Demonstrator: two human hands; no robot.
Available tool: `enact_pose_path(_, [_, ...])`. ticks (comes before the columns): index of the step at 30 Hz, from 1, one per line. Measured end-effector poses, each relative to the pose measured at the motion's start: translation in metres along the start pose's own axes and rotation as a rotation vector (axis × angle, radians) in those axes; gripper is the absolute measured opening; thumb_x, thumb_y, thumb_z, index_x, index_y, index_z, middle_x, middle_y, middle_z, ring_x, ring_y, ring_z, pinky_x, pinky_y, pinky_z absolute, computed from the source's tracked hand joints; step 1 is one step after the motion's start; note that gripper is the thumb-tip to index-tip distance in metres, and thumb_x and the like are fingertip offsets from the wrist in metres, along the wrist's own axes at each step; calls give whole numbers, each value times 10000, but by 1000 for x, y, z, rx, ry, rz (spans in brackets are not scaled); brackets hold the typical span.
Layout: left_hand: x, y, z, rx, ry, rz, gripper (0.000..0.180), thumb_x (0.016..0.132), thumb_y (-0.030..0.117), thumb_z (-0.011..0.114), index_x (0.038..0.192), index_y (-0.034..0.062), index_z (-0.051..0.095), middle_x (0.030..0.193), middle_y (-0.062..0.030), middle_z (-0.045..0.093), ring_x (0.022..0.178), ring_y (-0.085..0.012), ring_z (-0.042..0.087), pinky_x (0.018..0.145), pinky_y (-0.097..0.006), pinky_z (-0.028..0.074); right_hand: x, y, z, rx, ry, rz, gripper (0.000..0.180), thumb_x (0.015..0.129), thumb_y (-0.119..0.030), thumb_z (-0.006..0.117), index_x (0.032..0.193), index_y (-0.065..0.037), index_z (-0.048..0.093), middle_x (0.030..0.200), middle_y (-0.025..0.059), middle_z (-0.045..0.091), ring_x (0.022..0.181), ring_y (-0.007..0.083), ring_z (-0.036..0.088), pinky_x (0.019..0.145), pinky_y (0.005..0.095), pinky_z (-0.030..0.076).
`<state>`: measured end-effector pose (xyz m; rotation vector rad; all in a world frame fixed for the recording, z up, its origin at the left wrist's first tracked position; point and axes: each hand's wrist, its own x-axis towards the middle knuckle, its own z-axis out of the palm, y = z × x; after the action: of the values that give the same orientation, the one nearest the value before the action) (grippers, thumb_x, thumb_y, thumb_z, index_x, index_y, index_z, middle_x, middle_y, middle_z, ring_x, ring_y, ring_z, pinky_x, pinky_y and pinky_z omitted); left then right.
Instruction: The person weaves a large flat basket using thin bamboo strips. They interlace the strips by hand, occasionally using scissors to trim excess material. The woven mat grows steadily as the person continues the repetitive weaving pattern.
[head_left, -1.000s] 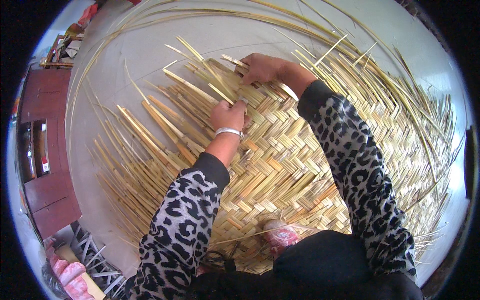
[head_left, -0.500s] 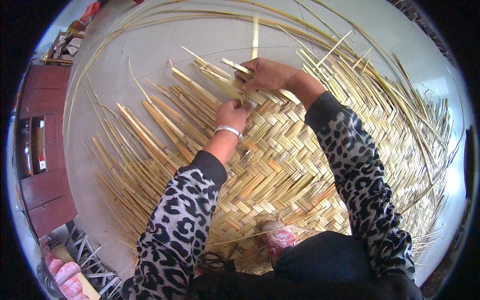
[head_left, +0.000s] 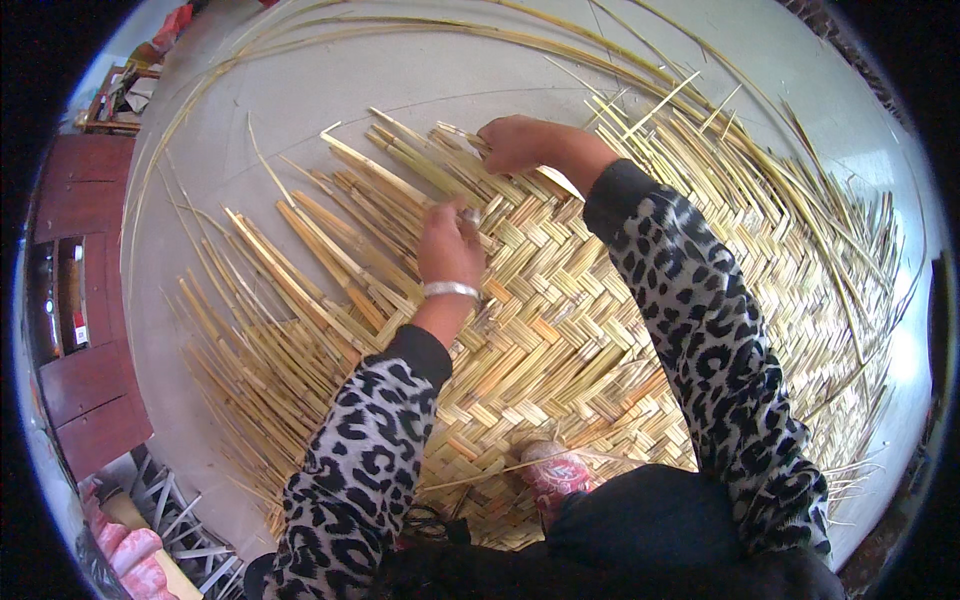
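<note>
A large woven mat (head_left: 560, 310) of split cane lies spread on the floor, in a herringbone pattern, with loose cane strips (head_left: 300, 225) fanning out from its far left edge. My left hand (head_left: 450, 245), with a pale bracelet at the wrist, is closed around cane strips where they leave the weave. Just beyond it, my right hand (head_left: 522, 145) bends over the far edge, fingers closed on the ends of several strips. Its fingertips are partly hidden behind the hand. My foot in a red patterned covering (head_left: 555, 472) rests on the mat.
Long thin cane lengths (head_left: 400, 27) curve across the grey floor (head_left: 290, 90) beyond the mat. A dark red wooden cabinet (head_left: 95, 385) stands at the left. Pink cloth (head_left: 118, 540) and a grey slatted rack (head_left: 185, 530) are at the lower left.
The pale strip that stood out beyond my right hand no longer shows there. My left hand has shifted slightly left and nearer; my right hand has turned and moved a little.
</note>
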<state>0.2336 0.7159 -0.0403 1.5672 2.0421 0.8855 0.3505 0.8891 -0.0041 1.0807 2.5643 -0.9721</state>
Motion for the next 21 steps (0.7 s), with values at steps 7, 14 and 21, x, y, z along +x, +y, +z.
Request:
enact_pose_path(7, [-38,1,20,642,-77,276,520,830,297,665,1289,107,510,1289,-57,511,1161,-318,485,964,-477,393,13,10,24,-79,58,42,389,707,-210,605,1032,-9,683,1016,216,672,971,371,643,824,442,513])
enact_pose_path(14, [-42,2,19,667,-107,299,546,832,288,660,1316,103,489,1324,-55,493,1187,-311,464,987,-478,357,0,-3,23,-114,89,128,411,710,-206,614,1072,-17,656,1049,192,669,988,380,632,848,450,508])
enact_pose_path(21, [-49,-3,13,547,-82,674,551,802,264,640,1317,132,493,1397,-19,452,1245,-253,431,1002,-495,318,-43,1,35,-267,866,65,518,770,-210,632,1254,-67,514,1253,133,570,1217,338,497,992,441,423])
